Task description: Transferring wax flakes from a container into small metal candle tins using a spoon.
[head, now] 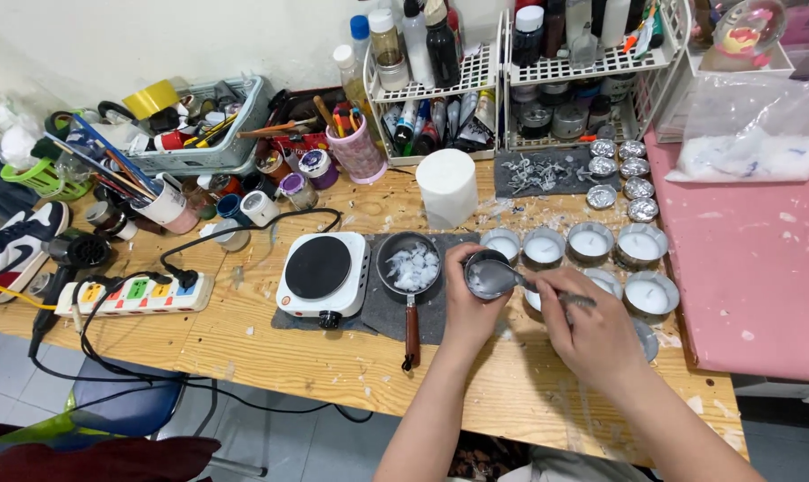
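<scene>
Far left on the desk [271, 344] a white power strip [137, 295] with coloured switches lies beside the white hotplate [322, 273] with its round black top; behind them a grey basket [210, 134] is crammed with tools and a roll of yellow tape. Next comes the small pan [410, 266] of white wax flakes, its brown handle pointing at me. My left hand [469, 308] has its grip closed round a small metal cup [487, 273], held just above the desk between the pan and the rows of filled tins [592, 243]. My right hand [590, 335] pinches the handle of a spoon [521, 284], bowl inside the cup. I judge it best to keep the cup tilted toward the spoon and scrape along the wall in short strokes, so no wax scatters. A white cylinder candle [447, 186] stands behind the pan; the wire racks [512, 71] above hold dark and clear bottles with white caps. At far right a clear bag [751, 125] of white flakes lies on the pink surface [753, 268].
</scene>
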